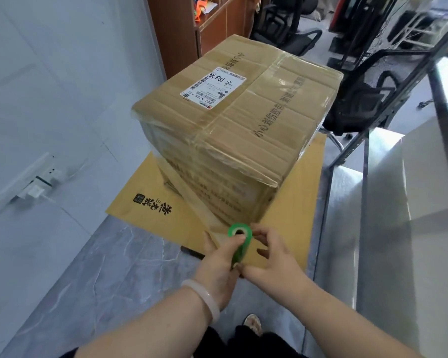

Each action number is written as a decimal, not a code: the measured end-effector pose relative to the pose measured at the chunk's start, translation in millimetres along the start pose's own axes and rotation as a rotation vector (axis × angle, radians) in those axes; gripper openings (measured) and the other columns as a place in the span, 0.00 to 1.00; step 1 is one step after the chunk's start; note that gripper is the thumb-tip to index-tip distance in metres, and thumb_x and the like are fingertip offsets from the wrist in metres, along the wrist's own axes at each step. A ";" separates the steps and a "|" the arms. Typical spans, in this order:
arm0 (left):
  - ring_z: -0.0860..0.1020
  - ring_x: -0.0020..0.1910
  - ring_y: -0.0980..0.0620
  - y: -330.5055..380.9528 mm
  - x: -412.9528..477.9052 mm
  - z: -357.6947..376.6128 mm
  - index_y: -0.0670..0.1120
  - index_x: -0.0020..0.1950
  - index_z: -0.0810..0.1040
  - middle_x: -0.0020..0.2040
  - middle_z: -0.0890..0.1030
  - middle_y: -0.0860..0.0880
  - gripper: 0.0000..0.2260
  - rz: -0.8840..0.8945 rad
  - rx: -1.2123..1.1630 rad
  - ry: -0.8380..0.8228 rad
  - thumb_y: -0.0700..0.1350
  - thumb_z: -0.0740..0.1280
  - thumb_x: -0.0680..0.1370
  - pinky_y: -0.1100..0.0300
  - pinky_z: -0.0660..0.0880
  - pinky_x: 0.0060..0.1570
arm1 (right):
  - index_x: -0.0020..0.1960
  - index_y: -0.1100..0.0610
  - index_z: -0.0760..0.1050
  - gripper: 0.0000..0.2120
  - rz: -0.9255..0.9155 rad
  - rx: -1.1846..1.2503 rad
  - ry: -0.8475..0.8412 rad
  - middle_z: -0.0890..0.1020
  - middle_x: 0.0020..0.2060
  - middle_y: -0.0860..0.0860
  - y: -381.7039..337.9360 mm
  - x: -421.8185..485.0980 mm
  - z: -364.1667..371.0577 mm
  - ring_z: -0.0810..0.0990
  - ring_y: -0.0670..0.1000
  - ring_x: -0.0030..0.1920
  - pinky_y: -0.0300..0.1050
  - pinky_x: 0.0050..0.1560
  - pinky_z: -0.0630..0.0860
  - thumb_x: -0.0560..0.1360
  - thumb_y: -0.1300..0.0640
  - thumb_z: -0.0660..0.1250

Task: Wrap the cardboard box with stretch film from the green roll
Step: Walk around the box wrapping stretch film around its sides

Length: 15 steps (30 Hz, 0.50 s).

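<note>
A person looks down at a large taped box (233,117) standing on a flat cardboard sheet (145,200) on the floor. A white label (212,85) is stuck on the box's top. Both hands hold a small green roll (239,250) just off the box's near bottom corner, low over the sheet.

A clear band of film (194,202) runs taut from the roll up and left to the lower part of the box's left face. The sides already look glossy under film, so the wrapping seems partly done, with a low turn under way.

The left hand (217,259), with a pale bracelet (204,298) on its wrist, grips the roll from the left, its thumb pressed over the open top of the core. The right hand (274,257) cups the roll from the right, fingers curled at its upper end and thumb at its lower end. Both hands are closed around the roll, which stands roughly upright.

The next move probably calls for carrying the roll round the near corner and along the right face, keeping the film tight and low.
</note>
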State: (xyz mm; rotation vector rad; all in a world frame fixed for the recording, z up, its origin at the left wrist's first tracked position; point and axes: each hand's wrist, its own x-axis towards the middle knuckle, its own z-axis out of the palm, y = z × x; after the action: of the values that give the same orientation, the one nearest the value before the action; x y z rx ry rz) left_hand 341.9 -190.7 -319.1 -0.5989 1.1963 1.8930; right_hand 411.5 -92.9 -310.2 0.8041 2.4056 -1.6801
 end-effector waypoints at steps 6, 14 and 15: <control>0.75 0.66 0.40 -9.3 -2.8 22.3 0.60 0.81 0.41 0.71 0.71 0.37 0.45 0.002 0.134 -0.035 0.37 0.69 0.77 0.41 0.71 0.67 | 0.59 0.36 0.61 0.32 -0.041 -0.050 0.053 0.76 0.54 0.38 10.7 -14.4 -21.4 0.74 0.35 0.55 0.33 0.56 0.71 0.65 0.57 0.75; 0.70 0.73 0.44 -22.5 15.6 70.7 0.62 0.79 0.32 0.75 0.69 0.41 0.57 0.036 0.093 0.001 0.40 0.75 0.71 0.45 0.63 0.75 | 0.55 0.44 0.67 0.22 -0.153 -0.155 -0.034 0.79 0.52 0.41 14.9 29.6 -84.9 0.78 0.39 0.56 0.44 0.58 0.77 0.65 0.49 0.73; 0.69 0.73 0.44 -23.0 19.5 77.5 0.62 0.79 0.33 0.76 0.68 0.42 0.55 0.044 0.073 0.017 0.39 0.74 0.74 0.46 0.63 0.76 | 0.54 0.45 0.67 0.21 -0.172 -0.173 -0.077 0.79 0.51 0.41 14.2 37.4 -94.5 0.78 0.38 0.54 0.43 0.57 0.77 0.67 0.51 0.74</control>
State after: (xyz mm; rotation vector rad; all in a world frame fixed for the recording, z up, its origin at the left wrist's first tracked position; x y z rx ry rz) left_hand 351.6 -108.5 -311.1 -0.5538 1.2931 1.8760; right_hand 406.3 9.0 -299.5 0.5117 2.5852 -1.4974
